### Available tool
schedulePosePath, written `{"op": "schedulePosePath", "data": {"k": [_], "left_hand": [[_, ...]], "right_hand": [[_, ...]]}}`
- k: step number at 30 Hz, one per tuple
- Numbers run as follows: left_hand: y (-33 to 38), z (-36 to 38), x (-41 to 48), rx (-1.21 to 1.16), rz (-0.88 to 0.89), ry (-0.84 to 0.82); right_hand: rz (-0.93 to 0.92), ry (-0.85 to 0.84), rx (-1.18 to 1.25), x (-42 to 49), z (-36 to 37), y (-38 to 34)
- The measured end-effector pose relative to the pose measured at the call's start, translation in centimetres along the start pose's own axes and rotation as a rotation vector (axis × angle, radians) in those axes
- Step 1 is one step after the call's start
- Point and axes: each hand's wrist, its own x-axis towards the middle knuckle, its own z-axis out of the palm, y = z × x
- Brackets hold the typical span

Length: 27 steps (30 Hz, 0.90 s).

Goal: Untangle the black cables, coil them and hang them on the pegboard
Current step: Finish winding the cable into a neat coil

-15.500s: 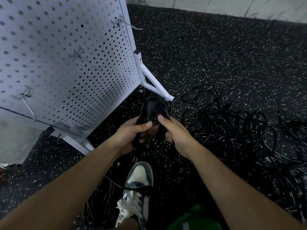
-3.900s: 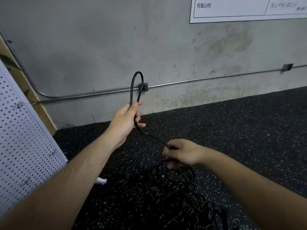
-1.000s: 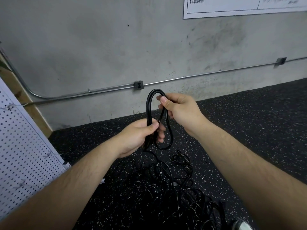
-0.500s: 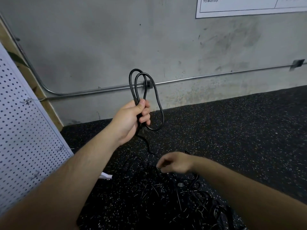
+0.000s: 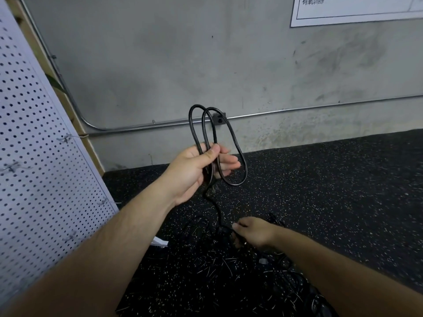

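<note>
Fingers of the left hand curl round one black cable, gathered into two loops. Below it, the right hand pinches the same cable's tail just above one tangled pile on the speckled black floor. One pegboard stands to the left, with a concrete wall behind.

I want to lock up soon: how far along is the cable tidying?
Done: nothing shows as finished; the visible hooks on the white perforated pegboard are bare. In hand: the left hand grips two loops of a black cable, and the right hand pinches its tail lower down. Left: finishing this coil, hanging it, then the tangled pile of black cables on the speckled floor.
</note>
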Motion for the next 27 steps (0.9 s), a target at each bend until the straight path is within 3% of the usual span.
{"op": "schedulePosePath", "data": {"k": [5, 11, 19, 21, 25, 27], "left_hand": [[0.0, -2.0, 0.5, 0.170, 0.009, 0.097], [-1.4, -2.3, 1.1, 0.472, -0.047, 0.088], [-2.5, -0.5, 1.4, 0.616, -0.069, 0.090], [-2.8, 0.1, 1.5, 0.681, -0.072, 0.096], [-3.3, 1.5, 1.8, 0.847, -0.046, 0.116], [-3.5, 1.9, 2.0, 0.840, -0.023, 0.132]], "right_hand": [[-0.010, 0.108, 0.035, -1.8, -3.6, -0.1], [-0.075, 0.192, 0.583, -4.5, -8.0, -2.0], [-0.172, 0.182, 0.959, -8.4, -11.0, -6.0], [-0.150, 0.124, 0.974, -9.1, -11.4, -6.9], [-0.128, 0.061, 0.752, -10.4, -12.8, -7.8], [-0.200, 0.021, 0.852, -11.0, -13.2, -8.0]]}}
